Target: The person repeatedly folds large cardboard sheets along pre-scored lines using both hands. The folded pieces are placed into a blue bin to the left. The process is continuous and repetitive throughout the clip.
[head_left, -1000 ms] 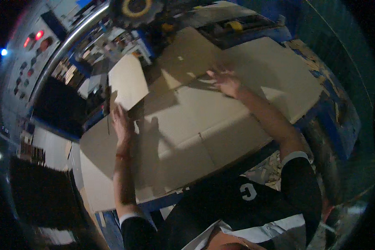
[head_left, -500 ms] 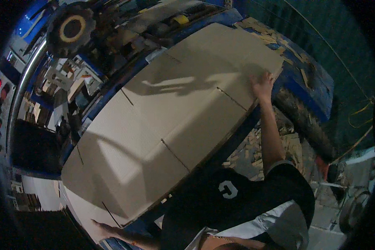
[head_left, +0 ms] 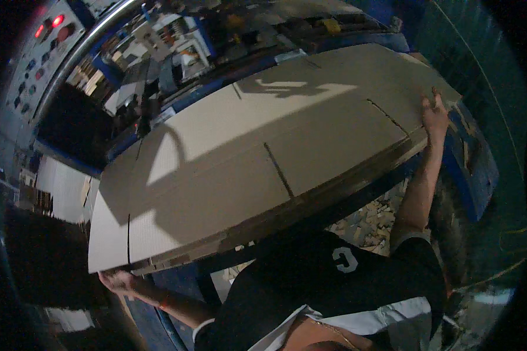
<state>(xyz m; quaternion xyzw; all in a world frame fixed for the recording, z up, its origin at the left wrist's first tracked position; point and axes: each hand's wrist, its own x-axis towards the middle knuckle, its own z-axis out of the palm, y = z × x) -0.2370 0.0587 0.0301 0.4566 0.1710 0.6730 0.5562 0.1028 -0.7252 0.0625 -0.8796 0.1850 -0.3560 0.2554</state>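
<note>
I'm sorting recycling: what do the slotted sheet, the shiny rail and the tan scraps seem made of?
Sheet: likely corrugated cardboard, matt tan, by its fine ribbing.
Rail: probably polished metal, by its bright streak.
Scraps: perhaps cardboard too, matt and similarly coloured, but too dim to be sure.

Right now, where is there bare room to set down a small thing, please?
The top cardboard sheet is bare either side of the middle near-edge slot. The left hand takes its near left corner, the right hand its right end. It is crowded beyond the far edge, with machinery, and below the near right edge, with scraps.
</note>
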